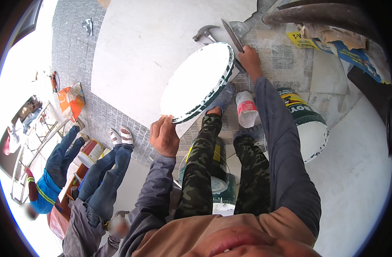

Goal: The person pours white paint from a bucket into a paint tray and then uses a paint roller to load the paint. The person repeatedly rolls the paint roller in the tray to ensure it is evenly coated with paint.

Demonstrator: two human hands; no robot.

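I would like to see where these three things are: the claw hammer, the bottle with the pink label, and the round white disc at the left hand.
Claw hammer (203, 31): head view, on its metal head.
Bottle (246, 107): head view, on its pink label.
Round white disc (197, 82): head view, on its flat face.

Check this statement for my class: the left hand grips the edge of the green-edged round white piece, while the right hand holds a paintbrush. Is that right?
Not quite: the right hand holds a long, tapering dark blade, not a paintbrush, as the head view shows. The rest stands: the left hand grips the edge of the green-edged round white piece.
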